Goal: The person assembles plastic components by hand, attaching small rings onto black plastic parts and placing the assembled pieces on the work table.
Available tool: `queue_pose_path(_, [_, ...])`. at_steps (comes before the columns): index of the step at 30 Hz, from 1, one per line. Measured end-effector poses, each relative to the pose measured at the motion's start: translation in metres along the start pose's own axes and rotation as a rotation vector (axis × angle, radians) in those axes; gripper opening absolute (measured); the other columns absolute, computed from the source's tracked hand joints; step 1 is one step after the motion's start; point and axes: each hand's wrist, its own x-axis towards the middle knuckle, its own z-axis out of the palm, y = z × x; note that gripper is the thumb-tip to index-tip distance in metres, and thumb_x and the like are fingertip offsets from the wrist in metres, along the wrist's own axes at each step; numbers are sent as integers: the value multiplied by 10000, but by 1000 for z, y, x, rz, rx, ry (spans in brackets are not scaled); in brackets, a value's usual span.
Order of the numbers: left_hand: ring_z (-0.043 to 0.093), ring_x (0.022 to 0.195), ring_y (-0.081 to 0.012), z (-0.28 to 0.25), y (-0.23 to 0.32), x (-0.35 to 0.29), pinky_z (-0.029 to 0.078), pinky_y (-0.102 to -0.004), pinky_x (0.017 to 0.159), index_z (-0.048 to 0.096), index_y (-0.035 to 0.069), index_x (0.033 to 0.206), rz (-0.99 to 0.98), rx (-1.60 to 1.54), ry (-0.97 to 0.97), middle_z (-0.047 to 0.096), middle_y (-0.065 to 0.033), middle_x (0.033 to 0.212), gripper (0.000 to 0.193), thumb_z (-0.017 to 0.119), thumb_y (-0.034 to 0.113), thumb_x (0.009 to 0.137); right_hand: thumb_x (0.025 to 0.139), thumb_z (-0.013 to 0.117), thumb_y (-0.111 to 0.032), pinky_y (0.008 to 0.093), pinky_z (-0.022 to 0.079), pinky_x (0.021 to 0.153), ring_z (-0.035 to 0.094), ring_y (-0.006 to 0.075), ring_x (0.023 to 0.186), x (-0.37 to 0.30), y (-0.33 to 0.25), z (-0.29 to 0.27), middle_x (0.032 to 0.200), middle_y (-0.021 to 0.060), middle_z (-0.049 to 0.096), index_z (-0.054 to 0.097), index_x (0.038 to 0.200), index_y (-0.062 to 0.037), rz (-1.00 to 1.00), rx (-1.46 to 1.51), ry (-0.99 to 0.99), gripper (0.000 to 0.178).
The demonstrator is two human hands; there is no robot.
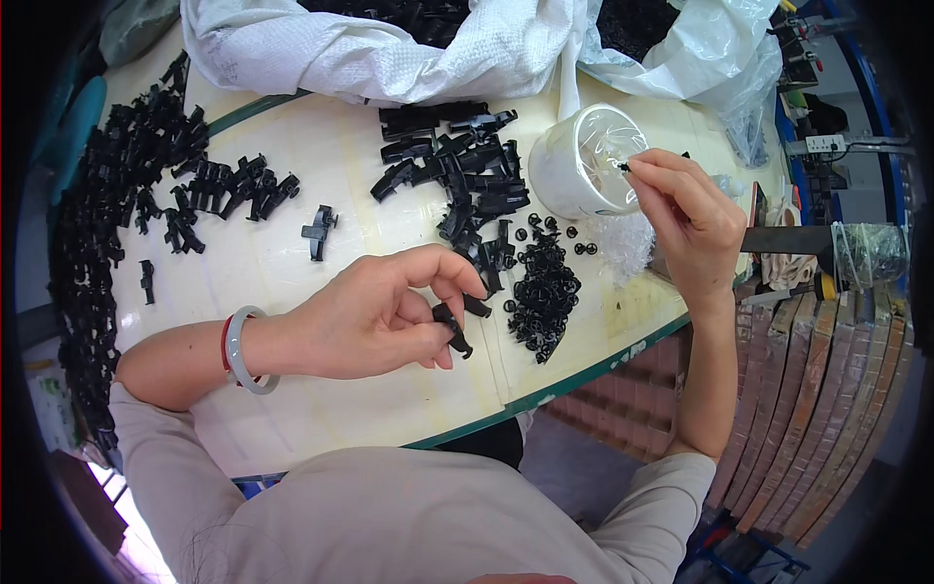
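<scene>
My left hand (389, 316), with a pale bangle and a red cord at its wrist, is closed on a black plastic part (453, 331) above the table. Another black piece shows by its fingertips. At the right, the thumb and fingers of my right hand (693, 209) pinch a small black piece (624, 166), too small to make out fully. That hand is over the rim of a white tub (556, 180) lined with clear plastic film. Between my hands lies a heap of small round black rings (545, 297). A pile of larger black plastic parts (467, 170) lies just beyond my left hand.
One black part (319, 232) lies alone on the cream table (360, 419). Many more parts (107, 195) cover its left side. White sacks (409, 63) holding black pieces stand at the back. Clear wrap (623, 248) lies by the tub; stacked boards (808, 409) stand at right.
</scene>
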Motion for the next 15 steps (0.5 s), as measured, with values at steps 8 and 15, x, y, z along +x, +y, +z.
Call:
queue_pose_path(8, [621, 811, -78, -9, -10, 5, 495, -211, 715, 591, -3, 1103, 121, 152, -53, 634, -53, 935, 248, 614, 11, 857, 759, 693, 28, 193, 465, 546, 593, 84, 637, 9, 2, 4, 894, 60, 685, 676, 877, -3, -95, -126, -48, 123])
queue_pose_path(15, [583, 817, -60, -9, -18, 7, 491, -226, 754, 603, -7, 1137, 304, 170, -46, 648, -40, 960, 258, 592, 31, 882, 764, 691, 19, 191, 460, 540, 591, 75, 632, 9, 2, 2, 890, 47, 686, 677, 876, -13, -54, -119, -91, 116])
